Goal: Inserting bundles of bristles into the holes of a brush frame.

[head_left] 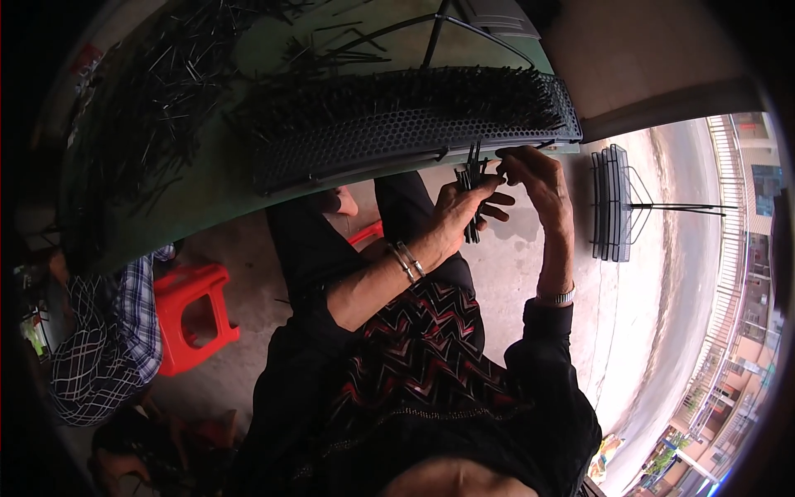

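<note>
My left hand (458, 207) grips a small bundle of thin black strips (472, 203), thumb across them and some fingers spread beyond. Close by on the right, my right hand (537, 176) has its thumb and fingers pinched together near the tips of the left thumb; whatever sits between them is too small to make out. Just beyond both hands, a long dark perforated panel (356, 139) lies along the table edge. Dense black strips (414, 93) stand up from its holes along the far part, while the near holes show bare.
Loose black strips (178, 91) are heaped on the green table (203, 199) at the left. A dark wire stand (435, 37) rises behind the panel. A red stool (195, 319) and a person in a plaid garment (137, 311) are at lower left. Another rack (611, 203) lies on the floor at right.
</note>
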Demonstrator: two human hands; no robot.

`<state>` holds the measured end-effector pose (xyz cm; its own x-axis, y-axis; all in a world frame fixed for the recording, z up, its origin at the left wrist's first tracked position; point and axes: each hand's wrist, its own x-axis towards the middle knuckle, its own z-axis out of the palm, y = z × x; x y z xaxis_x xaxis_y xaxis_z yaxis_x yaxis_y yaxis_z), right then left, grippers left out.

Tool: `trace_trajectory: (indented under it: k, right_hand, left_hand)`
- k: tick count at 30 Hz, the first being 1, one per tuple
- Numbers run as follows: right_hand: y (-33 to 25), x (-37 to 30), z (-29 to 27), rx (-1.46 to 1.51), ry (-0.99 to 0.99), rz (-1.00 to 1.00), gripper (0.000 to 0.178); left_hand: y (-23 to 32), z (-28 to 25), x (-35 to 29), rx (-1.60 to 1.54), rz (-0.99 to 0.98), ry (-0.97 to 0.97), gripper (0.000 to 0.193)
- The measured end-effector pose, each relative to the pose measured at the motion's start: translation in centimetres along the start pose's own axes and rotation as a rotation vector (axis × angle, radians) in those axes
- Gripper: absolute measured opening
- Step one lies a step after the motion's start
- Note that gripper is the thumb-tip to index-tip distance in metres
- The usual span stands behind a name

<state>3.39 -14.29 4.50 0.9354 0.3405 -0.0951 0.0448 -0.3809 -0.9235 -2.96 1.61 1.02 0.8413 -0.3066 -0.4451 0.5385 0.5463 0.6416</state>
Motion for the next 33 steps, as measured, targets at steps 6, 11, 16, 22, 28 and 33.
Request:
trace_trajectory:
  k: [6,11,16,22,28,33]
  right_hand:
    - [0.5,-0.2,-0.3,0.054,-0.019,0.055,0.025]
    - [-0.3,-0.6,-0.8,0.072,-0.001,0.089,0.021]
    - [-1.6,-0.3,-2.3,-0.068,0.452,-0.052,0.019]
    - [-1.3,1.8,-2.8,-0.302,0.658,-0.252,0.018]
    - [-0.1,3.6,-3.2,-0.415,0.561,-0.313,0.018]
    - [0.3,4.0,-3.7,-0.45,0.501,-0.31,0.016]
  left_hand:
    - [-1.0,0.1,0.5,0.055,0.061,0.053,0.031]
    - [-1.3,0.2,0.8,0.143,0.09,0.068,0.036]
    - [-0.2,0.3,1.0,0.038,-0.017,0.139,0.042]
    - [0.2,0.2,1.8,-0.026,-0.056,0.042,0.043]
    - [-1.2,-0.5,3.0,-0.234,-0.04,0.097,0.03]
    - [-1.0,-0.3,2.1,-0.251,-0.037,0.154,0.027]
